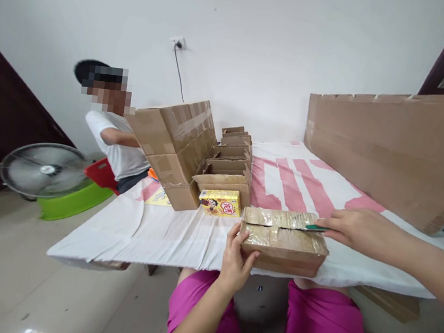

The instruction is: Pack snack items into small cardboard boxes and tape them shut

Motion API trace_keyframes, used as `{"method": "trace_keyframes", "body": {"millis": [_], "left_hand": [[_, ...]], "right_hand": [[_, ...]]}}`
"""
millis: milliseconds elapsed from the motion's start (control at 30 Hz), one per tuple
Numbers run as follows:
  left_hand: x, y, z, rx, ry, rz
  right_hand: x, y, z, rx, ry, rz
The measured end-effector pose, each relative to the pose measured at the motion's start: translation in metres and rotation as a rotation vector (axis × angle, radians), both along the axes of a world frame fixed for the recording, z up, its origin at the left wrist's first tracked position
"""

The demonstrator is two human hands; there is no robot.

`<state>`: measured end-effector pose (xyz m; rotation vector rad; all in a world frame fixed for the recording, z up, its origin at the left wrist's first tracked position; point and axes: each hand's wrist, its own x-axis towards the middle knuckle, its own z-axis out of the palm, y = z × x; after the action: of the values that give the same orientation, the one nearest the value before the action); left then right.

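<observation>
A small taped cardboard box (283, 241) lies at the near edge of the table (138, 232). My left hand (236, 261) grips its left end, thumb on the side and fingers on the top. My right hand (353, 229) is closed on a thin green-handled cutter (316, 228), whose tip lies in the seam on top of the box at its right end. Behind the box stands a small yellow carton (220, 202) with a printed picture.
A row of open cardboard boxes (230, 167) and two stacked sealed ones (176, 145) stand mid-table. A large flat cardboard sheet (396, 149) leans at the right. Another person (115, 133) sits at the far left beside a fan (43, 170) and a green tub (75, 203).
</observation>
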<state>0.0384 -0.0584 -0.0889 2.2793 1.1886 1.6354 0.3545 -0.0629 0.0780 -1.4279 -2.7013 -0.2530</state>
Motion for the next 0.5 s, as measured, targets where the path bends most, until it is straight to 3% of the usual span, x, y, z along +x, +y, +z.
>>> {"method": "trace_keyframes", "body": {"millis": [100, 200, 333, 500], "left_hand": [[0.002, 0.000, -0.002, -0.006, -0.020, -0.003], [0.003, 0.001, -0.004, -0.004, -0.042, -0.013], [0.004, 0.001, -0.005, 0.002, -0.046, -0.021], [0.003, 0.001, -0.004, -0.005, -0.046, -0.022]], "right_hand": [[0.031, -0.002, -0.008, 0.074, 0.224, -0.044], [0.054, 0.003, -0.031, 0.189, 0.471, -0.231], [0.066, 0.019, -0.094, 0.152, 0.586, -0.543], [0.052, 0.028, -0.181, 0.085, 0.502, -0.441]]}}
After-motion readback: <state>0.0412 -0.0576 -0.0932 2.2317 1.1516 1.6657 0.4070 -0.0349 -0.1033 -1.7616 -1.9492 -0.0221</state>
